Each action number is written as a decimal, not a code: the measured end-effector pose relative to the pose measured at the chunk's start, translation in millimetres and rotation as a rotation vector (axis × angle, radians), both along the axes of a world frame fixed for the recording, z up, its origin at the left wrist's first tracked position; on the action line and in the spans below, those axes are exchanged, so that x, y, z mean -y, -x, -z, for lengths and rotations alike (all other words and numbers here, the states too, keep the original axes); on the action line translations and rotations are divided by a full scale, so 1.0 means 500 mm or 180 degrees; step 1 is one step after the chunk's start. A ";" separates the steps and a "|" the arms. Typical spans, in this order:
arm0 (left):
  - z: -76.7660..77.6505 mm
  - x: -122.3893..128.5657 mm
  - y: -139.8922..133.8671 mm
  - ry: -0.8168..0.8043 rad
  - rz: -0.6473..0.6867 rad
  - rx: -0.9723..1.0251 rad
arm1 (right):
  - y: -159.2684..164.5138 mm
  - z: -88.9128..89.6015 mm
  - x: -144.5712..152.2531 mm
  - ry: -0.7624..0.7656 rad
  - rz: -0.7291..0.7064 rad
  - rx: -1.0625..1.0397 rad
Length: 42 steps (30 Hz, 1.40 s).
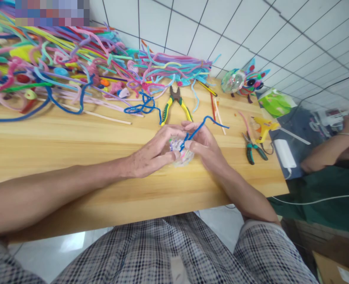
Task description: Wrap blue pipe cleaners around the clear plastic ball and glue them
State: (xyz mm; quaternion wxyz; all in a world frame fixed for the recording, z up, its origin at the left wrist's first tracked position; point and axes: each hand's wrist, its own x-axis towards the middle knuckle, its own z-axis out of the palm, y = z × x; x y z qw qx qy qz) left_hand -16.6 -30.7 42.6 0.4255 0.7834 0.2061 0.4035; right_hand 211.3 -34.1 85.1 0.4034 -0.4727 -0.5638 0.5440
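Note:
Near the table's front edge, my left hand point(152, 152) curls around a small clear ball-shaped thing point(180, 157) with colourful bits in it, its thumb pressed on the near side. From the other side, my right hand point(208, 148) pinches a blue pipe cleaner point(202, 125) between thumb and fingers, against the top of the ball. One end of the pipe cleaner sticks out to the upper right, past my fingers. My fingers hide part of the ball. Yellow-and-green pliers point(176, 100) lie just beyond my hands, jaws pointing away.
Pipe cleaners point(174, 67) in many colours heap along the tiled wall. A tangled blue pipe cleaner point(145, 104) lies left of the pliers. To the right are teal-handled pliers point(253, 150), a yellow glue gun point(265, 127), a white power block point(284, 153) and another person's arm point(331, 146).

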 end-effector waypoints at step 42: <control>-0.004 -0.004 -0.003 0.0753 0.0413 0.0465 | 0.009 0.009 0.000 -0.0082 -0.0085 0.0021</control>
